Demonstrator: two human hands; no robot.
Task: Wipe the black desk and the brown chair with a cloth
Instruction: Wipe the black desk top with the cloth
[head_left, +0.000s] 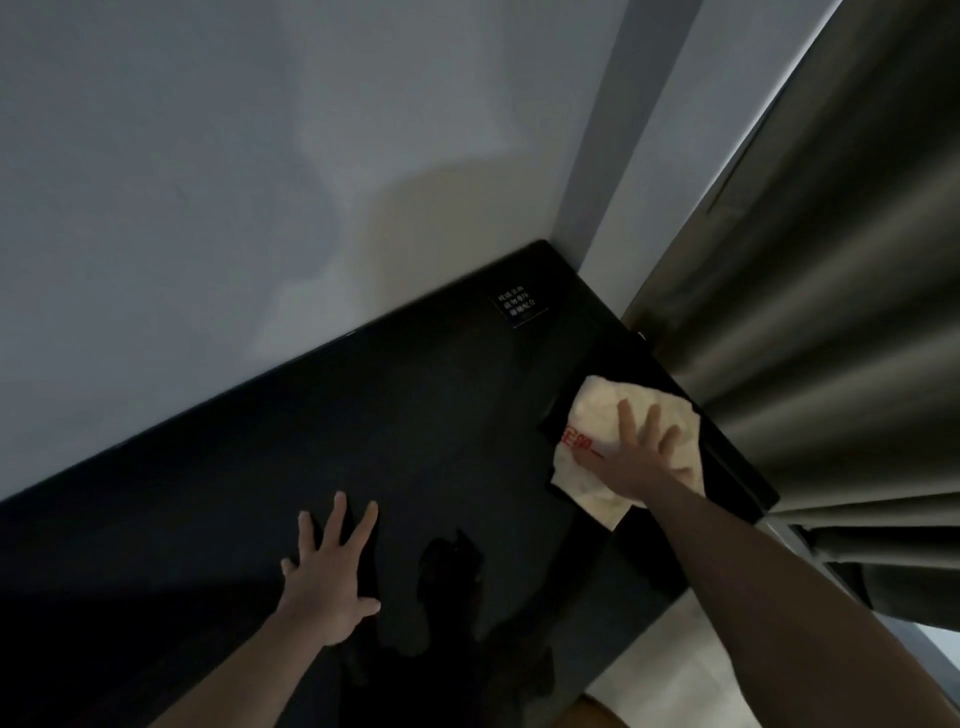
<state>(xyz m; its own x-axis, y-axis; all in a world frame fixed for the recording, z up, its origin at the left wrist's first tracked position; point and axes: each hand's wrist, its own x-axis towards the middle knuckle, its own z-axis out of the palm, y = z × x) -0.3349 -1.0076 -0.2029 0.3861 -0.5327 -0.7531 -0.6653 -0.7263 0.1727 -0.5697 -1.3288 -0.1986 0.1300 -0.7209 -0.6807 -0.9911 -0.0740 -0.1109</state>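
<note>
The black desk (426, 415) runs along a grey wall into a corner. A cream cloth (597, 415) with red print lies near the desk's right edge, partly over a flat black tray. My right hand (641, 449) presses flat on the cloth, fingers spread. My left hand (330, 571) rests flat on the bare desk top nearer me, fingers apart, holding nothing. The brown chair shows only as a sliver (597, 714) at the bottom edge.
A small black sign (516, 306) with white text lies near the desk's far corner. A dark olive curtain (831, 312) hangs just beyond the desk's right edge. Pale floor (685, 670) shows below the desk's right end.
</note>
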